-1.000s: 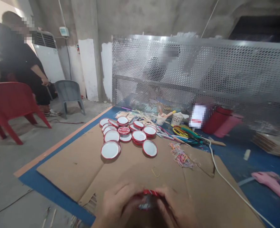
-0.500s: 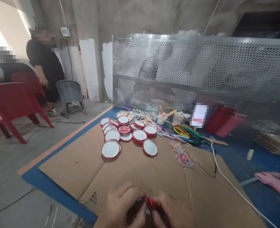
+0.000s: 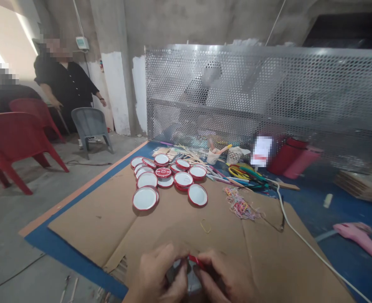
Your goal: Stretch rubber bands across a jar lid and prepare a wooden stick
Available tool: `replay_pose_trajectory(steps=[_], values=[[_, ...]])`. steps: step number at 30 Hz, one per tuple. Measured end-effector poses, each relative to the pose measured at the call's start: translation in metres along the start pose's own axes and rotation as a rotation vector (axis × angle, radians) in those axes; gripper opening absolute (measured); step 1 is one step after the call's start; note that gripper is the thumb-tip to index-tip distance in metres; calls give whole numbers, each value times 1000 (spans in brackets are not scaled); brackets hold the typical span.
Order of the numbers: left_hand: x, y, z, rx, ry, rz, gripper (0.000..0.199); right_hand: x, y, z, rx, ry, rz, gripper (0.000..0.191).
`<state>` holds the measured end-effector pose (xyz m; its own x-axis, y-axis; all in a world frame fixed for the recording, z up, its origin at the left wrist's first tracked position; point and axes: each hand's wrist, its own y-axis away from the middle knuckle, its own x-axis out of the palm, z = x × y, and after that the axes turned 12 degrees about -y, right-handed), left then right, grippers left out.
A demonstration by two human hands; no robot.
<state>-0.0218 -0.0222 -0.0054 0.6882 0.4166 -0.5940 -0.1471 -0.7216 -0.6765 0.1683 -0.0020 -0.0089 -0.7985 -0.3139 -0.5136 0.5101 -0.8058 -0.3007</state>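
Note:
Low in the view, my left hand [image 3: 159, 269] and my right hand [image 3: 219, 273] pinch a red-rimmed jar lid [image 3: 196, 261] between them. Most of the lid is hidden by my fingers; a bit of red rim and a pale grey surface show. Just beyond my hands, a thin yellow rubber band or string loop [image 3: 205, 226] lies on the cardboard sheet [image 3: 173, 229]. Farther back is a loose heap of red-rimmed jar lids [image 3: 144, 198], mostly white inside up, one showing its printed red top [image 3: 163, 172].
Right of the lids lie tangled coloured strings [image 3: 239, 204], scissors [image 3: 236, 171] and pens. A white cable [image 3: 288, 219] crosses the table near a pink glue gun [image 3: 359, 240]. A perforated metal screen [image 3: 252, 92] stands behind. People and chairs are at the left.
My fingers have shifted on the lid, and more of its pale surface shows between my hands. The standing person at left has turned, with an arm out. The view has swung slightly.

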Motion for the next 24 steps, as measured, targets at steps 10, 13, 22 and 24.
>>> replay_pose_trajectory(steps=[10,13,22,24], values=[[-4,-4,-1,-177,122,170,17,6,-6,-1,240,-553,-65,39],[2,2,1,-246,168,187,17,7,-6,2,284,-583,-90,43],[9,6,-1,-314,225,113,13,7,-5,8,287,-473,-115,43],[5,1,-2,-299,271,171,3,7,-3,7,246,-426,-125,41]])
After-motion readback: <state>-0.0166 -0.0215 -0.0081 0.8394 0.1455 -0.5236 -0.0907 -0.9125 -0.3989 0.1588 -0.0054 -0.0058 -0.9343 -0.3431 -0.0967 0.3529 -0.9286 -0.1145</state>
